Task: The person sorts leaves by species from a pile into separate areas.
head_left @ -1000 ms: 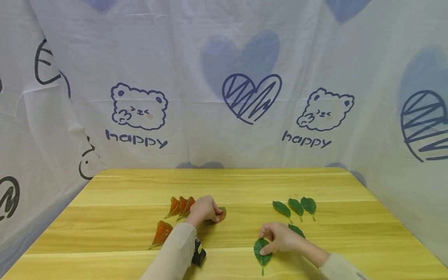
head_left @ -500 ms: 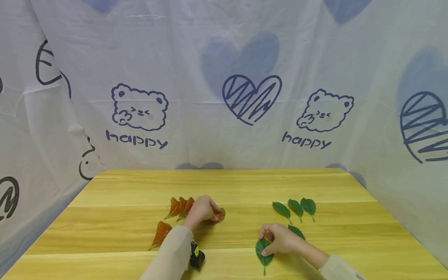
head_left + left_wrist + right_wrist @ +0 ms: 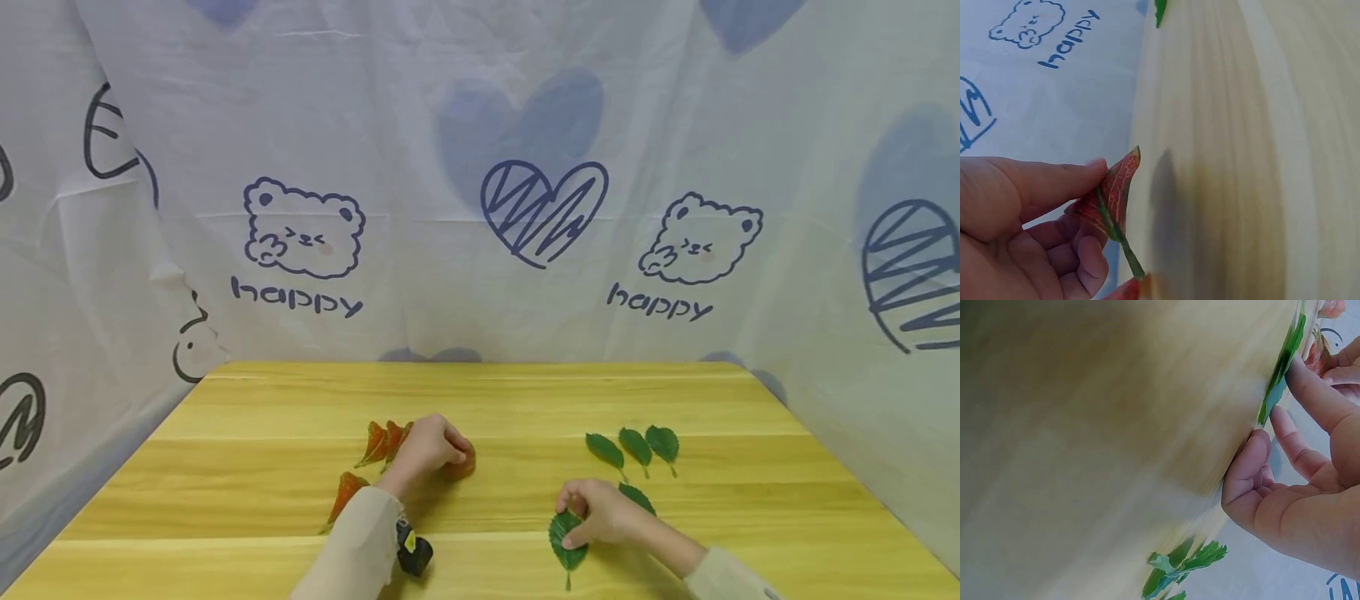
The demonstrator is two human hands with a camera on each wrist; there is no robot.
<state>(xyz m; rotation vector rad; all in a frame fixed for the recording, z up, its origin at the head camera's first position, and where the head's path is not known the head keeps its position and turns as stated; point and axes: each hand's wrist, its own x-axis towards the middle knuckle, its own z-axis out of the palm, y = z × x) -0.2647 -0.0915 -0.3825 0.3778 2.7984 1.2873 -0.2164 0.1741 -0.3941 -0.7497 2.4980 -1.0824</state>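
Note:
My left hand pinches a red leaf between thumb and fingers. In the left wrist view this red leaf shows a green midrib and stem, held close beside the table surface. My right hand has its thumb on a green leaf with toothed edges, the index finger at the leaf's upper edge. In the right wrist view the green leaf is seen edge-on at the thumb and fingertips. Just left of my left hand, several red leaves lie in a row, partly covered by it.
Three green leaves lie in a row at the back right. Another green leaf is partly hidden behind my right hand. A single red leaf lies beside the left sleeve. The wooden table meets a patterned cloth behind.
My left hand has shifted slightly left with the red leaf, towards the row of red leaves. The right hand has hardly moved; its green leaf sits slightly further right than before.

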